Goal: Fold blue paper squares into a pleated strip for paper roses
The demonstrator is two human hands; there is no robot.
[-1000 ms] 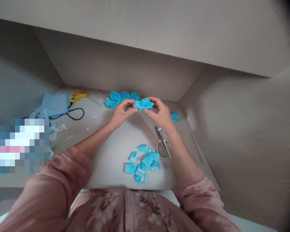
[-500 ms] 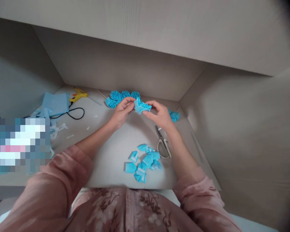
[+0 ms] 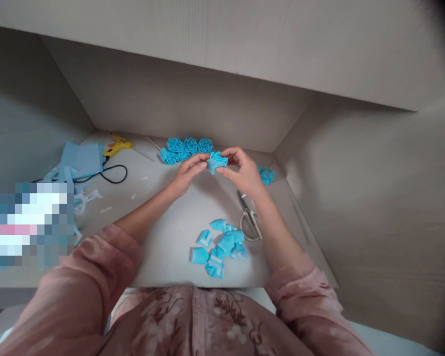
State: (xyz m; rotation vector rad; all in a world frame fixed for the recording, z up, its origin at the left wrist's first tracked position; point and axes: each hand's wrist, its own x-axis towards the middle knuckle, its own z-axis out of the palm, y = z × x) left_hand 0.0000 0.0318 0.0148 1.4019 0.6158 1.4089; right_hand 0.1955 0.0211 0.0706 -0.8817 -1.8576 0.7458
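Between my two hands, above the back half of the table, is a blue fabric flower [image 3: 217,162] with layered, folded petals. My left hand [image 3: 190,173] pinches its left side with thumb and fingers. On the other side, my right hand [image 3: 241,170] grips it, thumb below and fingers curled at the top. Closer to my body lie several folded blue petals [image 3: 228,241], some with white strips on them. Scissors [image 3: 249,220] with pale handles rest beside my right forearm. Behind my left hand sit several finished blue rosettes [image 3: 190,145] in a cluster.
A yellow glue gun [image 3: 117,145] with a black cord lies at the back left, near a stack of light blue fabric [image 3: 82,159]. White scraps [image 3: 91,197] are scattered at the left. Another blue rosette [image 3: 267,176] is behind my right wrist. Panels enclose the table [image 3: 163,247].
The flower has been turned in my fingers and looks more compact, its petal edges now facing up. My right hand has shifted slightly around it. The view has moved a little.
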